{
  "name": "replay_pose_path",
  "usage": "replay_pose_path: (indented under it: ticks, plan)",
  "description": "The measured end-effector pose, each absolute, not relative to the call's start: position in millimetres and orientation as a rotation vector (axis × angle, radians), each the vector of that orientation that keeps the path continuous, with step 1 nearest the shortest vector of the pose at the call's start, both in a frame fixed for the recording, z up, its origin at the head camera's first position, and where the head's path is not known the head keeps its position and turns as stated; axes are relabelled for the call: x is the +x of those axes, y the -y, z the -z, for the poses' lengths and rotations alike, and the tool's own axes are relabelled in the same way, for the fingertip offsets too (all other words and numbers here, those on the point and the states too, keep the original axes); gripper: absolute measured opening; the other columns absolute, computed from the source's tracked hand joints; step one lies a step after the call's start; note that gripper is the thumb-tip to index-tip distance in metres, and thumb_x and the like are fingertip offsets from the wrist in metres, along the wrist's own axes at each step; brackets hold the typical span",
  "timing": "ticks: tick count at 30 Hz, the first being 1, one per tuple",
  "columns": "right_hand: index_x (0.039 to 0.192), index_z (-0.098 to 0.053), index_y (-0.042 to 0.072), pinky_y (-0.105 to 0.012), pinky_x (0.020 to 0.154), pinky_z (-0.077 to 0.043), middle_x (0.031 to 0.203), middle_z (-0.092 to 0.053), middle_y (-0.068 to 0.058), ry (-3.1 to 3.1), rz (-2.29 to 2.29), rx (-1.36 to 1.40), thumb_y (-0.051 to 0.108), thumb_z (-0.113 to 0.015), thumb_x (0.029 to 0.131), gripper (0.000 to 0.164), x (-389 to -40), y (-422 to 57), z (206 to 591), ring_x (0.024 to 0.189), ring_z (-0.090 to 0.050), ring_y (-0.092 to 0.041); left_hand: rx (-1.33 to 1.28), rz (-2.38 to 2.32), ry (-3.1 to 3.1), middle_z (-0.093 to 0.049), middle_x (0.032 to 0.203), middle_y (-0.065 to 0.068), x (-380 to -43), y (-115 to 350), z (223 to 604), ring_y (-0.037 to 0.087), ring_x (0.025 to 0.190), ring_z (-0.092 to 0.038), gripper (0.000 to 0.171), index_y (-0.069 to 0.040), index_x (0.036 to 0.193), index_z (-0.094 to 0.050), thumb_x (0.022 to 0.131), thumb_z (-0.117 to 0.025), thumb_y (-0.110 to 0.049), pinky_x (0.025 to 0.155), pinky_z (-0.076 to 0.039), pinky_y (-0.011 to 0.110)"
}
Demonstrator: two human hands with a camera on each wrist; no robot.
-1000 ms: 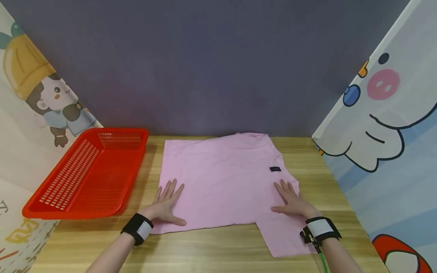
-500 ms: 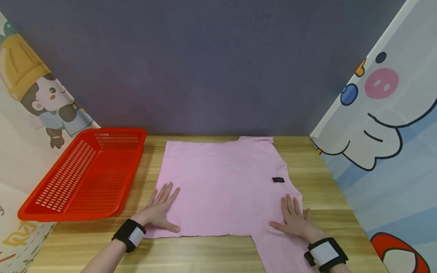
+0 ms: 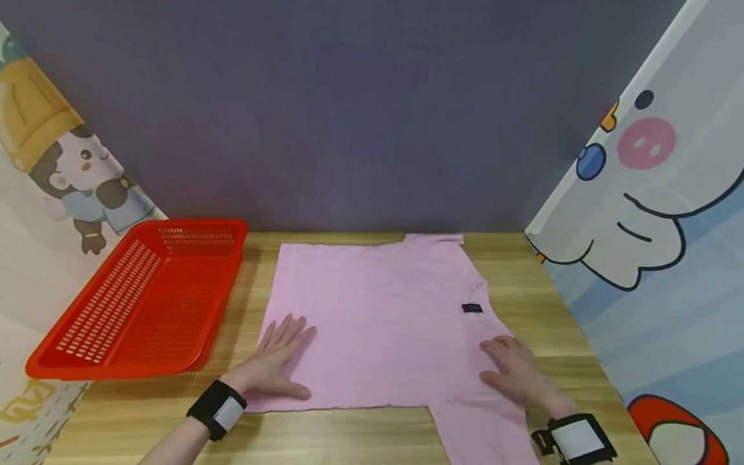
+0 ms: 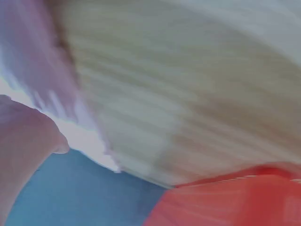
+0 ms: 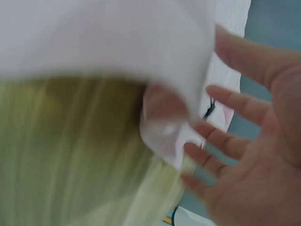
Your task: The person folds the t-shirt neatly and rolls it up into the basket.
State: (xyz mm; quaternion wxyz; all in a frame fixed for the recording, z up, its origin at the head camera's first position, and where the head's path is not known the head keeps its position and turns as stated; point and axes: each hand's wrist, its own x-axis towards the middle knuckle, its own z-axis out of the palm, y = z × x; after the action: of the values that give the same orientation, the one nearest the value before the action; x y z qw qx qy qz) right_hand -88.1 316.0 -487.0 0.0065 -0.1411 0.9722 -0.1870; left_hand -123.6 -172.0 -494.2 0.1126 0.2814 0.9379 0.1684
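Beside a red basket (image 3: 174,300), the left hand (image 3: 270,367) rested spread-fingered on the pink T-shirt (image 3: 383,323), flat on the table (image 3: 343,438), near sleeve (image 3: 481,433) cropped below. Its neck label (image 3: 472,308) was unreadable; the right hand (image 3: 515,371), loosely extended by the shoulder, gripped nothing.

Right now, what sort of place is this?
Probably a small staged work booth: a wooden table against a plain dark wall, with cartoon panels on both sides.

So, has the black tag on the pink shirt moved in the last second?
Yes: in the head view, the black tag has moved toward the person, now lying farther from the foot of the dark back wall.
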Motion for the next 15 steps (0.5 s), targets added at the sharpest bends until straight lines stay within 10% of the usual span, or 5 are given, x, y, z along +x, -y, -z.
replay_pose_path:
  ticks: [6, 15]
  plan:
    - [0.082, -0.063, 0.012, -0.020, 0.057, -0.041, 0.076, -0.058, 0.003, -2.748, 0.797, -0.592, -0.001, -0.060, 0.074, 0.015, -99, -330, 475, 0.066, -0.048, -0.004, 1.112, -0.589, -2.731, -0.031, 0.142, 0.012, -126, 145, 492, 0.036, 0.132, -0.020, 0.101, -0.014, 0.137, -0.032, 0.057, -0.069, -0.062, 0.107, -0.005, 0.055]
    - [0.077, -0.061, 0.006, -0.020, 0.047, -0.038, 0.062, -0.048, 0.002, -2.427, 0.894, -0.383, 0.002, -0.064, 0.070, 0.009, -105, -338, 484, 0.051, -0.044, -0.003, 1.611, -0.456, -2.496, -0.045, 0.123, -0.009, -116, 46, 489, 0.011, 0.117, -0.037, 0.062, -0.036, 0.129, -0.041, 0.074, -0.056, -0.060, 0.104, -0.030, 0.035]
